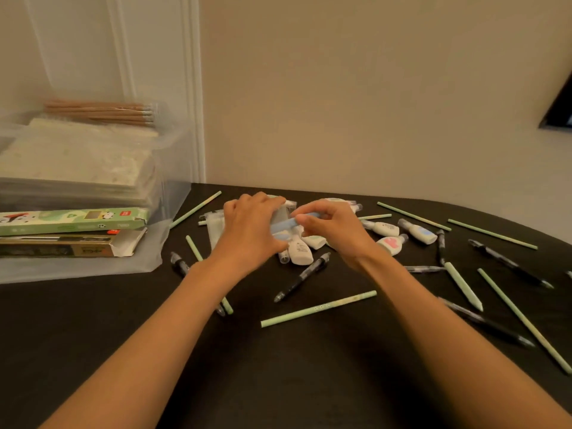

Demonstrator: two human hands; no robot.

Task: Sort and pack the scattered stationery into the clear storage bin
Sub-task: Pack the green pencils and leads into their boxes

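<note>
A: What lies behind the bench (278, 382)?
B: A plain beige wall (371, 88); it meets the bench's far edge.
A: And to the left?
B: A white door frame (193, 88) with ribbed moulding, upright; left of it a white panel (77, 41).
A: On the right?
B: A dark slab (560, 109) on the wall, cut off at the edge; what it is I cannot tell; the bench is black, its far right edge curved.

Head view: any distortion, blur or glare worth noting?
Head view: warm, dim light; the table edge bows from the wide lens; the wall of the clear bin hazes its contents; the left hand, right hand and the blue item they hold look soft; the black pen at lower right smears.
</note>
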